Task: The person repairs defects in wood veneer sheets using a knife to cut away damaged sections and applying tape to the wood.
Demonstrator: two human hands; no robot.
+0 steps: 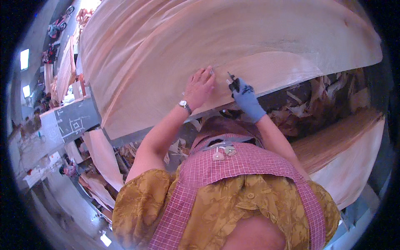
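Note:
A broad stack of pale reddish wood veneer sheets (166,71) spreads in front of me, its upper sheets rippled at the far left. My left hand (200,88), bare with a wristwatch, lies flat on the top sheet near the front edge, fingers stretched out. Just to its right, my right hand (245,96) wears a blue-grey glove with dark fingers. Its fingers are closed around a small dark knife (231,76), whose thin tip points away from me over the veneer. Whether the tip touches the sheet, I cannot tell.
Torn veneer scraps (321,98) lie heaped below the stack's front edge at right. Another veneer stack (341,141) stands behind them, close to my right side. At left are a grey beam (75,118) with chalk marks, a person (70,170) farther off and parked motorbikes (57,29).

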